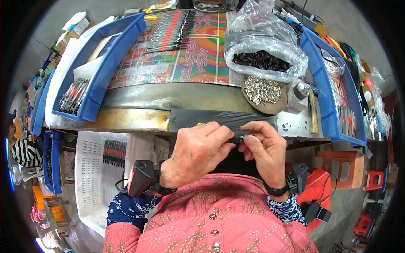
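Note:
My left hand (199,149) and my right hand (268,152) meet in front of my chest, just off the near edge of the table. Both are closed, with the fingertips pinched round a small black piece (238,138) that shows between them. Most of that piece is hidden by the fingers, so its exact kind is unclear. Beyond the hands, a black pad (219,117) covers part of the table edge. A round dish (273,109) full of small silver metal tips (262,90) stands past my right hand. Behind it, an open clear plastic bag (301,63) holds many small black parts (261,61).
Black-and-red pens (171,31) lie in a row on a colourful printed sheet (168,67). Blue trays (90,110) (333,107) flank the work spot. A brush (313,111) lies by the right one. Below left sits a white perforated crate (90,181) with more pens.

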A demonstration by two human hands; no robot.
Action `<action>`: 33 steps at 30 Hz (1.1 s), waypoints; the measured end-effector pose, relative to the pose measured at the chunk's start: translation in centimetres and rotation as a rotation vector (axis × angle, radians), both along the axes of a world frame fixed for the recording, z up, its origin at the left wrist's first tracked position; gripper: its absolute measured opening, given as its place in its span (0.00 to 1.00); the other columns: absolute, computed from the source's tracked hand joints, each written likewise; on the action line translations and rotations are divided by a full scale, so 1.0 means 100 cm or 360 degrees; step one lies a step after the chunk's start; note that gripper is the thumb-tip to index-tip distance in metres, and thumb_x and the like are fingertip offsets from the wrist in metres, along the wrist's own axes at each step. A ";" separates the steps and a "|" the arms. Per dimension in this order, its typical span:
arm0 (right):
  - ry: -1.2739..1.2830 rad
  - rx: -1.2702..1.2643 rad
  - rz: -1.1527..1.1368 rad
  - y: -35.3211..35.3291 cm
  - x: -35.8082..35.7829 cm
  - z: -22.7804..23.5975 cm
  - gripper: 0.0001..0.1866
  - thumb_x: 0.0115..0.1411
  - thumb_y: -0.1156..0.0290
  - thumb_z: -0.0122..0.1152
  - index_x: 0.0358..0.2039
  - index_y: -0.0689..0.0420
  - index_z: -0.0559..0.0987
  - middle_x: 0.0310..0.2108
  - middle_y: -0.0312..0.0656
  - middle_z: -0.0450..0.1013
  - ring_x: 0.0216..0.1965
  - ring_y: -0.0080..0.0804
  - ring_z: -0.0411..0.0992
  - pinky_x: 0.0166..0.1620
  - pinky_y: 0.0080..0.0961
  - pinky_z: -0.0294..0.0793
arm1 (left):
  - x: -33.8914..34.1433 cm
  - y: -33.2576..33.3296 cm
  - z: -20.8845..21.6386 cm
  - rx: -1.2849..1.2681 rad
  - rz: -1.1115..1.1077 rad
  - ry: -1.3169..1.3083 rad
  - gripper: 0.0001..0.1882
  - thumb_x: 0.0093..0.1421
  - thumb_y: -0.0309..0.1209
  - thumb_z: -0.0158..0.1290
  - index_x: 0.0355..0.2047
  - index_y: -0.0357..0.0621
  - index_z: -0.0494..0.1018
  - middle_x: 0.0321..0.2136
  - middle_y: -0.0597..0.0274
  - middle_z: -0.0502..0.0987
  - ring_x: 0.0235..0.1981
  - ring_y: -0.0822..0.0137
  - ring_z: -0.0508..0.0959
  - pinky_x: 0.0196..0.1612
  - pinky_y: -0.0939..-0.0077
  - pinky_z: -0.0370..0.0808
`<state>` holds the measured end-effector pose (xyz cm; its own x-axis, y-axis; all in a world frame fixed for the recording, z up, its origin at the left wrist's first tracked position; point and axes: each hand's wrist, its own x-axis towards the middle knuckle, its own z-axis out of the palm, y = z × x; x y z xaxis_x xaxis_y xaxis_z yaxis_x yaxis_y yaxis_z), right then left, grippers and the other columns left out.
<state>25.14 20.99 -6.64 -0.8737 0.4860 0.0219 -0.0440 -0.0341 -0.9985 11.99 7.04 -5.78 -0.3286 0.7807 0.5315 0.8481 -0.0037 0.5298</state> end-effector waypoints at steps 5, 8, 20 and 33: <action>0.0095 0.0181 -0.0217 0.014 0.003 0.009 0.10 0.63 0.78 0.58 0.45 0.65 0.75 0.27 0.34 0.74 0.25 0.13 0.69 0.26 0.10 0.66 | -0.045 -0.009 0.013 -0.0141 0.0220 0.0076 0.13 0.51 0.27 0.62 0.37 0.43 0.73 0.27 0.54 0.76 0.28 0.52 0.78 0.30 0.62 0.74; 0.0081 0.0359 -0.0312 0.021 0.003 0.012 0.06 0.63 0.77 0.60 0.39 0.65 0.78 0.25 0.33 0.73 0.25 0.14 0.70 0.25 0.11 0.67 | -0.086 -0.013 0.020 -0.0199 0.0407 0.0074 0.10 0.53 0.25 0.59 0.37 0.41 0.72 0.25 0.51 0.77 0.27 0.52 0.79 0.30 0.63 0.74; 0.0099 0.0603 -0.0258 0.028 -0.009 -0.005 0.03 0.59 0.79 0.62 0.33 0.65 0.79 0.25 0.37 0.75 0.22 0.19 0.71 0.27 0.16 0.69 | -0.215 -0.001 0.017 -0.0322 0.0585 0.0490 0.12 0.52 0.22 0.55 0.38 0.34 0.75 0.32 0.50 0.75 0.35 0.54 0.78 0.39 0.67 0.74; 0.0163 0.0935 -0.0229 0.030 -0.012 -0.005 0.04 0.55 0.79 0.65 0.32 0.63 0.79 0.25 0.43 0.76 0.21 0.30 0.71 0.25 0.22 0.69 | -0.235 0.025 -0.005 -0.0319 0.0532 0.0478 0.12 0.51 0.20 0.57 0.38 0.37 0.78 0.32 0.54 0.77 0.36 0.54 0.78 0.41 0.66 0.73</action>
<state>23.89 24.04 -7.14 -0.7794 0.4800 0.4026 -0.1042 0.5344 -0.8388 -11.48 9.57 -6.27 -0.4338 0.7555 0.4910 0.9009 0.3717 0.2240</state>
